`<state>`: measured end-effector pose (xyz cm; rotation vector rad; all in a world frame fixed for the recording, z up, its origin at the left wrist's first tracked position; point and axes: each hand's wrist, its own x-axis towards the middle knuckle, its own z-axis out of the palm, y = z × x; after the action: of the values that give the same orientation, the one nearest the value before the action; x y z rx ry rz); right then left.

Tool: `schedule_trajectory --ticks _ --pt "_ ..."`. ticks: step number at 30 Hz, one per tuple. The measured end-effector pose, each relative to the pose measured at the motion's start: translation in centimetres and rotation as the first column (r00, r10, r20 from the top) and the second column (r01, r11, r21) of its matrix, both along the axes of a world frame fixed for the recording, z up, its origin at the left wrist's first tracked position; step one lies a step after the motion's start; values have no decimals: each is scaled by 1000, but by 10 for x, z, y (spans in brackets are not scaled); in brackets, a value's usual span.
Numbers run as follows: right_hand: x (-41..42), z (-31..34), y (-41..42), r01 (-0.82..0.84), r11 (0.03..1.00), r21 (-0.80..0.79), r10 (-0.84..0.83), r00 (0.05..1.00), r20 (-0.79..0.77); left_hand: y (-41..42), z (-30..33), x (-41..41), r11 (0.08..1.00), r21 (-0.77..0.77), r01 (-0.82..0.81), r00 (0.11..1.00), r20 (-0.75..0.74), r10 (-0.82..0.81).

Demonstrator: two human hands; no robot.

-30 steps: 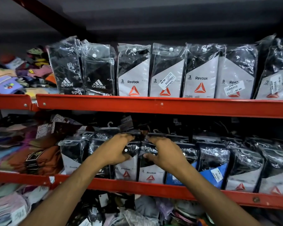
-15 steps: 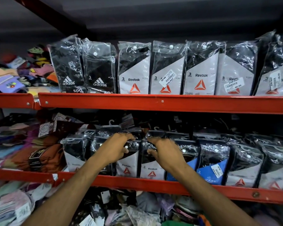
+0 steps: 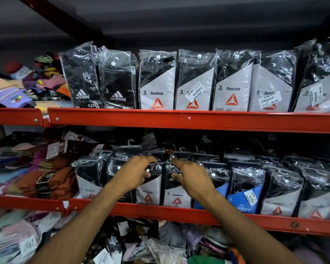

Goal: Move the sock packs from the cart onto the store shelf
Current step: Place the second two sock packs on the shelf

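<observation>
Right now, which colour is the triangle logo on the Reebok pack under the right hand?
Red-orange, on the Reebok pack below the right hand; head view.

Dim, uneven light is falling from above and in front, leaving the space over the left hand (image 3: pixel 135 173) and right hand (image 3: pixel 191 178) almost black under the ceiling. Glare is breaking in white streaks across the plastic of the upper sock packs (image 3: pixel 195 80) well above the hands, and across the wrappers of the lower sock packs (image 3: pixel 282 187) to the right of the right hand. Deep shadow is sitting just behind the fingertips, under the red shelf rail (image 3: pixel 179 120). The wide lens is bowing that rail and tilting packs outward at the far right. Loose socks (image 3: pixel 13 242) below and left of the left hand are looking soft and smeared.
</observation>
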<state>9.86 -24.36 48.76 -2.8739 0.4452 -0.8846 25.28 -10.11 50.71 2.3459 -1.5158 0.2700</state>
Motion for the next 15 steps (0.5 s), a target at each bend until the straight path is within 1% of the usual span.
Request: schedule_trajectory --ticks 3,6,8,10,12,15 --pt "-1 -2 -2 3 1000 -27 -3 1000 -13 1 0 0 1000 9 -2 1000 -1 2" --pt "-9 -2 -4 -23 996 -90 20 999 -40 0 -2 2 1000 17 5 1000 23 -5" --pt "-18 -3 -7 -22 992 -124 22 1000 -4 -3 -4 -3 999 45 9 997 73 -12" --pt "-31 -4 -14 35 990 -135 -27 998 60 -8 -4 -12 998 59 31 994 105 -37" --pt "-45 -5 -22 118 986 -121 -106 989 101 -16 -4 -23 998 28 64 990 126 -67" --pt "-60 -9 -34 201 976 -87 -196 978 65 -27 -7 -37 996 -25 90 987 134 -86"
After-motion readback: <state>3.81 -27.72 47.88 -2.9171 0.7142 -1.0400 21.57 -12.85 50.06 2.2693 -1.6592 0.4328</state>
